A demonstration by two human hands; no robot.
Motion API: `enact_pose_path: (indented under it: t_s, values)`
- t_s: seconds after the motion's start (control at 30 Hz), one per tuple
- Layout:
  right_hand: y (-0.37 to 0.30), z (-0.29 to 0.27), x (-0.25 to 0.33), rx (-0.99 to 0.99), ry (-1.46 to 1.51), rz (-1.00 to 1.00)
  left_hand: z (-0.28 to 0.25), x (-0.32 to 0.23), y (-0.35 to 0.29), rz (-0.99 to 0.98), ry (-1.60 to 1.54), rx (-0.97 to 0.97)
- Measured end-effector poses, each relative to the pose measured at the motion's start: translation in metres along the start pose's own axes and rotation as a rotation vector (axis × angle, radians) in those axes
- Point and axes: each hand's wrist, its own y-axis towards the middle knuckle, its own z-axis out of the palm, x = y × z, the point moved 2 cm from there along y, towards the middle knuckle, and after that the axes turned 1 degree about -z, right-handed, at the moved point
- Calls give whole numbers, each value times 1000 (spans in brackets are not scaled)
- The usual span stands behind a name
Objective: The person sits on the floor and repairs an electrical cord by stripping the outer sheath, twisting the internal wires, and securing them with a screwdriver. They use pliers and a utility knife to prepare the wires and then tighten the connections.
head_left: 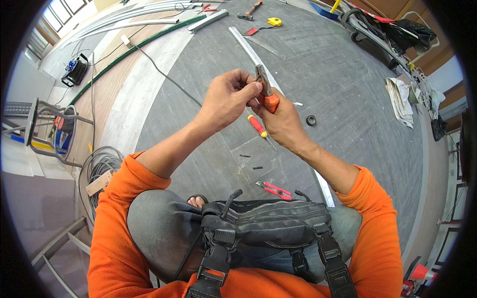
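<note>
My right hand (284,121) is wrapped round the orange grips of a pair of pliers (263,82), whose dark jaws point up and away from me. Close against the jaws, my left hand (227,99) pinches with thumb and forefinger; whatever lies between those fingertips is too small or hidden to name. Below the hands, a red and yellow screwdriver (257,126) lies on the grey floor (198,149). Nearer my knees are a red utility knife (274,190) and two short black pieces (258,168). A black tape roll (311,120) rests right of my right wrist.
A long metal strip (243,43) runs beneath my hands. Farther off lie a hammer (250,10), a yellow tape measure (274,22) and metal profiles (207,22). Left are a stool (37,126), cable reel (75,70) and coiled cable (102,161); right, a cloth (399,102).
</note>
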Motion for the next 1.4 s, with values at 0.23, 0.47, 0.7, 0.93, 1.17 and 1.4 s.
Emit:
enact_pose_path:
  t_s: [0.23, 0.47, 0.7, 0.93, 1.17, 1.4]
  values:
    - [3, 6, 7, -27, 181, 11, 6, -16, -7, 48, 172, 8]
    - [-1, 6, 11, 1, 332, 166, 1, -5, -1, 86, -23, 115]
    - [-5, 12, 4, 10, 353, 197, 1, -1, 0, 39, -93, 122]
    - [6, -5, 10, -67, 116, -87, 8, -13, -5, 75, -71, 52]
    - [10, -6, -2, -40, -64, -122, 3, -11, -4, -77, -197, 92]
    - [12, 8, -12, -29, 207, -112, 8, -3, -4, -141, -364, 109]
